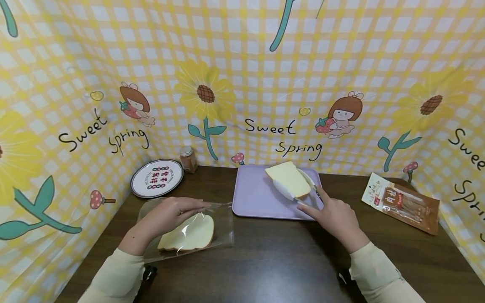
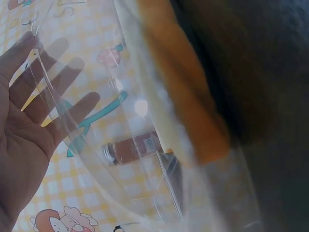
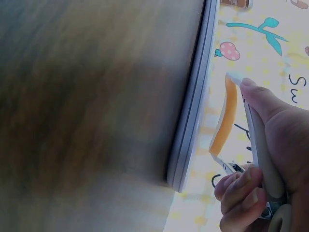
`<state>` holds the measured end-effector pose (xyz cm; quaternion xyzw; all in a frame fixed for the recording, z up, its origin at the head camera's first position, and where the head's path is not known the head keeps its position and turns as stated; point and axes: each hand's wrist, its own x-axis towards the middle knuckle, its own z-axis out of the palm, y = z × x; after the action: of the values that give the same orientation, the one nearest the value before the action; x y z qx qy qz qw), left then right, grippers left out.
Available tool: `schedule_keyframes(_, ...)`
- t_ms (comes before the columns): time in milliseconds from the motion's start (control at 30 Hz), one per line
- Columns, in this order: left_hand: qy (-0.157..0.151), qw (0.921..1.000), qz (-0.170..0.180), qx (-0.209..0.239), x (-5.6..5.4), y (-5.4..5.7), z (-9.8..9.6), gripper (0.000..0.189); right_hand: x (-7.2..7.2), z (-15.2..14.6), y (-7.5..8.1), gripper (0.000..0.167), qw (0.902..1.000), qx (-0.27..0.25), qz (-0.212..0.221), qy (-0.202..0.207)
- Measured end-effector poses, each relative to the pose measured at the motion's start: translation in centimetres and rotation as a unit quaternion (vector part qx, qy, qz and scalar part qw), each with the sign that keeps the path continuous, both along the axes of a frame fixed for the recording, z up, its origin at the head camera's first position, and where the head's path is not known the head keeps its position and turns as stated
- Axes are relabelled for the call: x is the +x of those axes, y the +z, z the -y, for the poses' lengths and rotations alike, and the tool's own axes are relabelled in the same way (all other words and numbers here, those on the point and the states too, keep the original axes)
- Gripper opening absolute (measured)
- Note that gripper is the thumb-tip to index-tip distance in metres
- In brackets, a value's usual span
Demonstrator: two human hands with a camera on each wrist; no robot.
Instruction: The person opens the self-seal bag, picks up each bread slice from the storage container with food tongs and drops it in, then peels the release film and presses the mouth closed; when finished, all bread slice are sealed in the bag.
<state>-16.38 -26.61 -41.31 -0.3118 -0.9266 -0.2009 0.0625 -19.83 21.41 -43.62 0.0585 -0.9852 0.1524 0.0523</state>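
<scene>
The loose bread slice [image 1: 288, 181] hangs above the lilac tray [image 1: 250, 200], caught between the arms of the tongs [image 3: 260, 150]. I have the right hand [image 1: 337, 216] clamped round their handles, presumably so that squeezing bears the weight and no finger meets the crumb. Taking the tray as my dial's centre, twelve pointing away from the wearer, a clear bag [image 1: 224, 229] lies at eight o'clock with another slice [image 1: 198, 233] inside. The left hand [image 1: 178, 210] touches it, fingers straight and apart, which I read as steadying the film; my feed doesn't tell me whether any is pinched.

Both slices look soft and smooth, pale cream with a browner crust. The bag is thin, glossy and creased; the tray is a shallow rectangle with rounded corners. Further out, I see a round, dark-rimmed plate [image 1: 139, 182] at nine o'clock, a metal-capped jar [image 1: 188, 160] at ten, and a flat brown-and-white packet [image 1: 403, 204] at three, all on dark wood-grain tabletop [image 1: 257, 261] before yellow checked cloth [image 1: 265, 97].
</scene>
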Motion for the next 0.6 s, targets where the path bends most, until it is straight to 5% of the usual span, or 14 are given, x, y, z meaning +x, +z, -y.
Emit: schedule_keyframes(600,-0.003,1.0,-0.001,0.004,0.0,0.2,0.0,0.033,0.6,0.5,1.4,0.102,0.9985,-0.004,-0.047,0.028)
